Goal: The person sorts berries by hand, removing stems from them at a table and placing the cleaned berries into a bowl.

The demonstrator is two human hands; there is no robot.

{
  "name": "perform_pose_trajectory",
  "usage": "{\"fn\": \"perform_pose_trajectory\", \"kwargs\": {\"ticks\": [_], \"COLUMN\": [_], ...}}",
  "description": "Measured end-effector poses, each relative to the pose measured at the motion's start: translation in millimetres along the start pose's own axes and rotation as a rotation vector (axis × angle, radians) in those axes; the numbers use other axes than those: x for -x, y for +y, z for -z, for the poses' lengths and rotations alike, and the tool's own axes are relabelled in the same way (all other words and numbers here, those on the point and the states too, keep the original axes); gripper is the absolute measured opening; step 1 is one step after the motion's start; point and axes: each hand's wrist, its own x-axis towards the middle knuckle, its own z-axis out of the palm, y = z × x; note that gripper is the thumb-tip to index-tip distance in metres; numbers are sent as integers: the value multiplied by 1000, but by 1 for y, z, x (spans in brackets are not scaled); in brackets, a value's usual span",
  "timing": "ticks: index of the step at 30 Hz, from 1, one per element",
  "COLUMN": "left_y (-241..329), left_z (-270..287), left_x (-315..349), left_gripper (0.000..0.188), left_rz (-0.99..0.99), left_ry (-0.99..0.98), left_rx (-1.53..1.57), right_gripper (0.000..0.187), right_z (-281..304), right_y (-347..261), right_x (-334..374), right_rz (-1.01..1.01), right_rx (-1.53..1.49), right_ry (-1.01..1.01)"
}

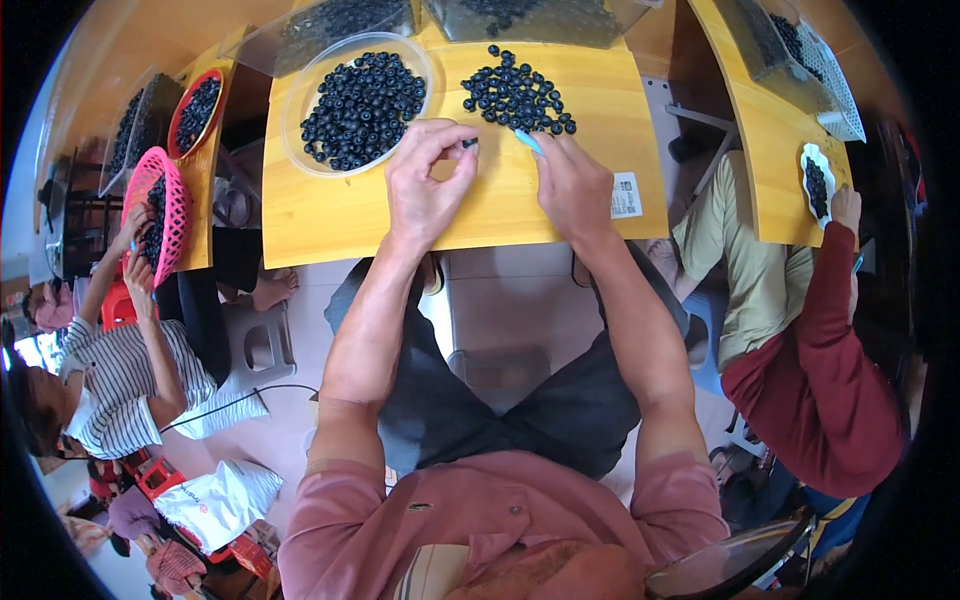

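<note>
My left hand pinches a small dark round piece, which looks like a blueberry or a bead, between thumb and fingertips. In my right hand is a slim light-blue tool; its kind is hidden by the fingers. Both hands hover over the yellow wooden table, a short gap apart. Just beyond the right hand lies a loose pile of the same dark round pieces. A clear round plastic bowl full of them sits left of my left hand.
Two clear bins with dark pieces stand at the table's back. A white printed label lies at right. People work at side tables, one with a pink basket, one with a white dish.
</note>
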Motion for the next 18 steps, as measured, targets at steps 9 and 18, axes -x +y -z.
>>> {"fn": "perform_pose_trajectory", "kwargs": {"ticks": [9,18], "left_y": [-38,-8], "left_z": [65,-34], "left_x": [-29,-15], "left_gripper": [26,22], "left_rz": [-173,-265], "left_ry": [345,-227], "left_rx": [-741,-472], "right_gripper": [23,20], "right_z": [7,12], "right_y": [-2,11], "right_x": [-2,-7], "right_rz": [-91,-204], "right_rx": [-161,-127], "right_ry": [86,140]}}
